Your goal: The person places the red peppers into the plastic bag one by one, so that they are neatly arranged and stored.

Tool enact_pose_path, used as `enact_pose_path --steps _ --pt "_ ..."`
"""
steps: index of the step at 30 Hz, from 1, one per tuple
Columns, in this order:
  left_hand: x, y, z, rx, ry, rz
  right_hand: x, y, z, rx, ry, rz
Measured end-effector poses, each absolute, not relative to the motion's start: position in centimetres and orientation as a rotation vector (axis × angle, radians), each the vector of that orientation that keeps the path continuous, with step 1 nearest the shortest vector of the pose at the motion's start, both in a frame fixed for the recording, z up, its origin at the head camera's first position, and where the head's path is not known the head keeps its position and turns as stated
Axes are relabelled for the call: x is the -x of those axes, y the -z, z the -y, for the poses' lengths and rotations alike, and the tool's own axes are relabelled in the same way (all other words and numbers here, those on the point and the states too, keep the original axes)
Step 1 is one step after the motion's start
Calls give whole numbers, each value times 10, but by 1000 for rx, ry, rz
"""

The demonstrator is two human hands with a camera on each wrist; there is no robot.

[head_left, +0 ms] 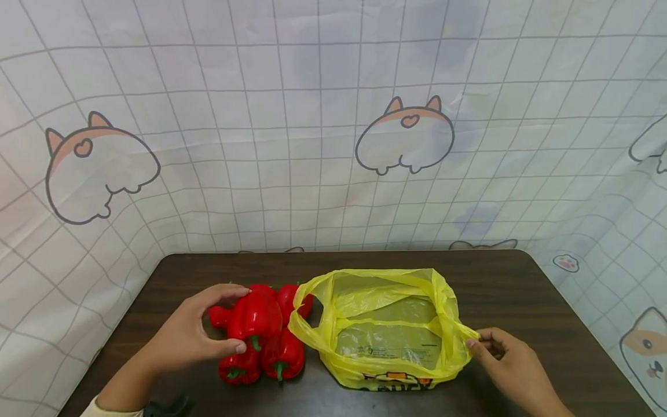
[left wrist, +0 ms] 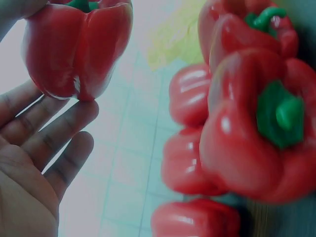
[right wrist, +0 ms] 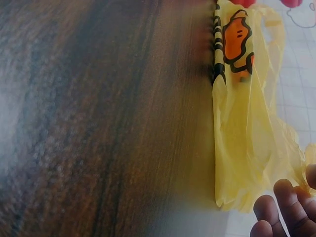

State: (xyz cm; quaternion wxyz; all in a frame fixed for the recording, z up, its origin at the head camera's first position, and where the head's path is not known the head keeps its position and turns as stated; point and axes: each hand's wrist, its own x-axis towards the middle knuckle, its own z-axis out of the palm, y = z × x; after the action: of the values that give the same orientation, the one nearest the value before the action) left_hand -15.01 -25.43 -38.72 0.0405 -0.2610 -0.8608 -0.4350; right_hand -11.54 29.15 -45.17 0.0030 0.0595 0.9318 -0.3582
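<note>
My left hand spans the uppermost red bell pepper of a pile, with the thumb near its green stem and fingers at the opposite end. In the left wrist view, this bell pepper is pinched between thumb and fingertips. Several other red bell peppers lie beneath and around it. Beside them stands a yellow plastic bag, its mouth spread wide toward the head camera. At the bag's right side, my right hand pinches a handle between thumb and fingers.
The dark wooden table carries everything. A white grid-patterned cloth with cartoon animals hangs behind and at both sides. The bag's left handle loop leans over toward the peppers. Something dark sits at the left wrist.
</note>
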Motion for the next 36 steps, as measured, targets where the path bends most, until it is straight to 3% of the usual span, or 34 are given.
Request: enact_pose_path --steps 36 --pt "161 390 183 911 1395 2621 116 447 -286 -177 1103 -2937"
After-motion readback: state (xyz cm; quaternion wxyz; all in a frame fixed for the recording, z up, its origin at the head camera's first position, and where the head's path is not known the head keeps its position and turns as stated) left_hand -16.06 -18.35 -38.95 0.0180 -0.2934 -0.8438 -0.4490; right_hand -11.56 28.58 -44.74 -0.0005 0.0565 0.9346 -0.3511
